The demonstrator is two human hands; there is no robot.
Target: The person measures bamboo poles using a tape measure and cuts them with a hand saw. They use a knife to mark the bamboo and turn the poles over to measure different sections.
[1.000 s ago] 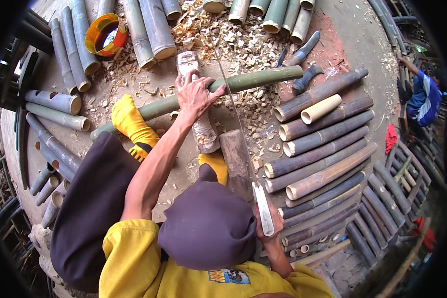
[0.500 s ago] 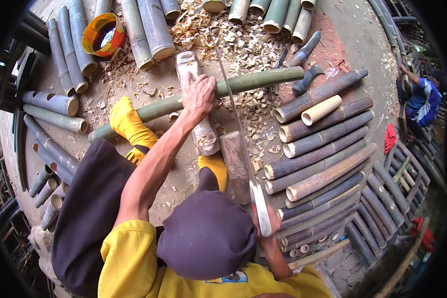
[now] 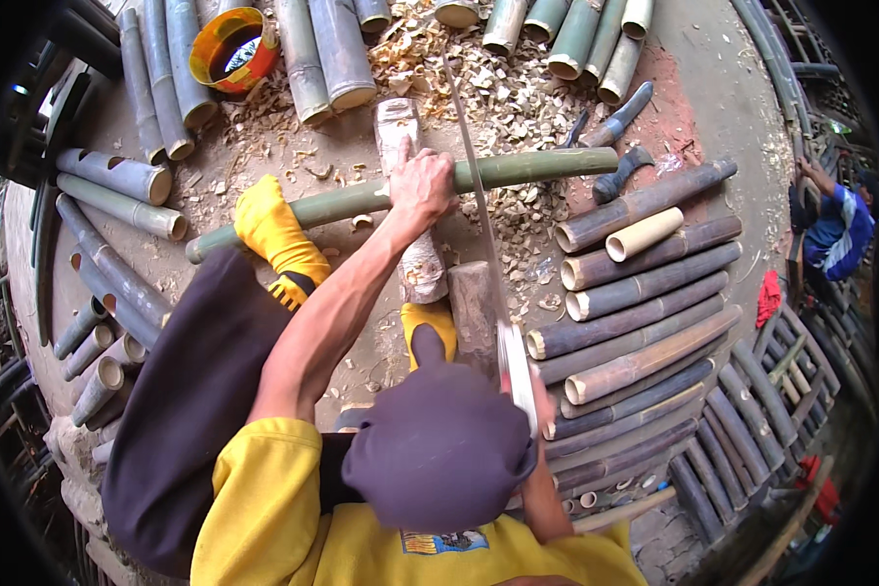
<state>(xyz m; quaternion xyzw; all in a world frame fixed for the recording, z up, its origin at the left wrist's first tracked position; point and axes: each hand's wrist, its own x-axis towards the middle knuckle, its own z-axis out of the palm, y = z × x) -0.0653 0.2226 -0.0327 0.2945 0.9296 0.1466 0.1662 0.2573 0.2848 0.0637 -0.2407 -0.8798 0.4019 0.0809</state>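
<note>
A green bamboo pole (image 3: 347, 202) lies crosswise over a pale, barked wooden block (image 3: 423, 272). My left hand (image 3: 423, 184) presses down on the pole, fingers closed round it above the block. A long, thin-bladed saw (image 3: 484, 220) crosses the pole just right of that hand. Its light handle end points toward me, and my right hand (image 3: 547, 405), blurred and partly hidden, grips it. My left foot in a yellow sock (image 3: 275, 227) rests on the pole near its left end. The other yellow-socked foot (image 3: 430, 327) touches the block's near end.
Cut dark bamboo lengths (image 3: 645, 283) lie in a row at right, with a short pale tube (image 3: 645, 234) on top. Wood shavings (image 3: 498, 98) cover the ground ahead. A dark-handled tool (image 3: 622, 174) lies beyond the row. Another person (image 3: 840, 225) sits far right.
The saw and my right hand have moved forward, away from me. My left hand stays on the pole. The whole view has shifted slightly.
</note>
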